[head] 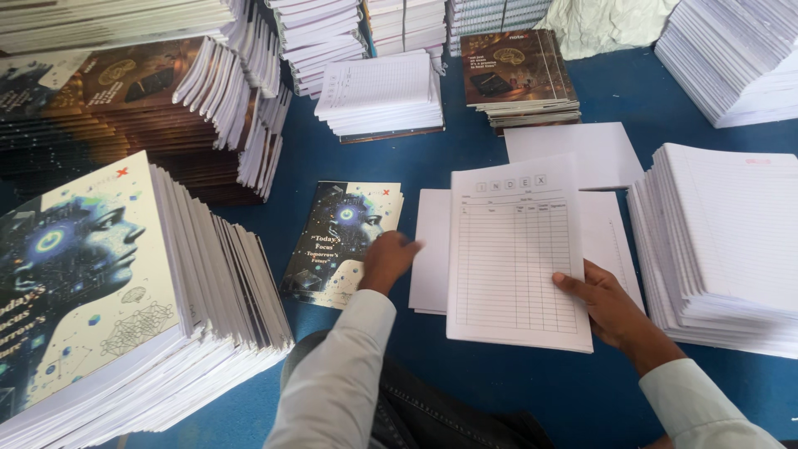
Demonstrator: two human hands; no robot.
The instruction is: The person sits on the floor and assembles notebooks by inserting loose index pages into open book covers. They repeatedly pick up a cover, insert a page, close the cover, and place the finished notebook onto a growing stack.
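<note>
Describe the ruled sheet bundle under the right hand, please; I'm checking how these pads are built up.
The ruled sheet bundle is a thin stack of white paper, upright-rectangular and lying flat on the blue table. Its top sheet has a printed heading above a table of fine rows and columns. It overlaps plain white sheets beneath it. The right hand has its grip on the lower right edge, thumb on top. The left hand is off it, touching the dark illustrated cover beside it.

Both arms are in pale grey-green long sleeves, plain cloth, cuffs sitting right at the wrists. Left hand point(387, 259) and right hand point(607, 306) are bare, no rings, no watch. Dark trousers below the sleeves.
</note>
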